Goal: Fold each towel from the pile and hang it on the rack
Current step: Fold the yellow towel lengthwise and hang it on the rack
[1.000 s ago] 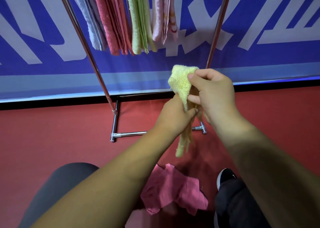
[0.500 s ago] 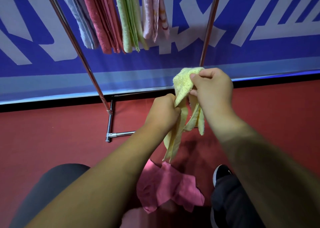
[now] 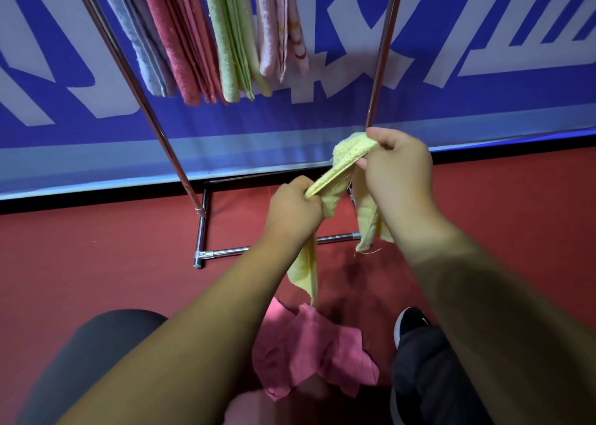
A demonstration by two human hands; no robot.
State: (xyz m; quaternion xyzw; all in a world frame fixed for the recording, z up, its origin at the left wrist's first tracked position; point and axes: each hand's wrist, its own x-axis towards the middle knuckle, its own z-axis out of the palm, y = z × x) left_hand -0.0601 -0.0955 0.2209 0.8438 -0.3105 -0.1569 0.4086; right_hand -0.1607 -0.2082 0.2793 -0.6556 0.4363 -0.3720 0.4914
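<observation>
A person's left hand (image 3: 295,211) and right hand (image 3: 398,169) each pinch a yellow towel (image 3: 351,148) stretched between them before the rack (image 3: 154,127) — left at 8 o'clock from right — with a pink towel (image 3: 309,350) crumpled at 6 o'clock below.

Pale yellow towel (image 3: 350,149) recorded, pink towel (image 3: 309,353) on red floor (image 3: 96,256), silver rack (image 3: 222,253), grey-blue towel (image 3: 142,53), rose towel (image 3: 172,47), green towel (image 3: 227,47), light-pink towel (image 3: 274,27) marked orange-red, blue banner (image 3: 322,114) lettered in white, black shoe (image 3: 409,323)

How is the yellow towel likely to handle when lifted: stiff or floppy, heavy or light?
Probably floppy: the yellow towel hangs limp below the left hand and right hand. Likely light: a pinch and a curled grip hold it up.
</observation>
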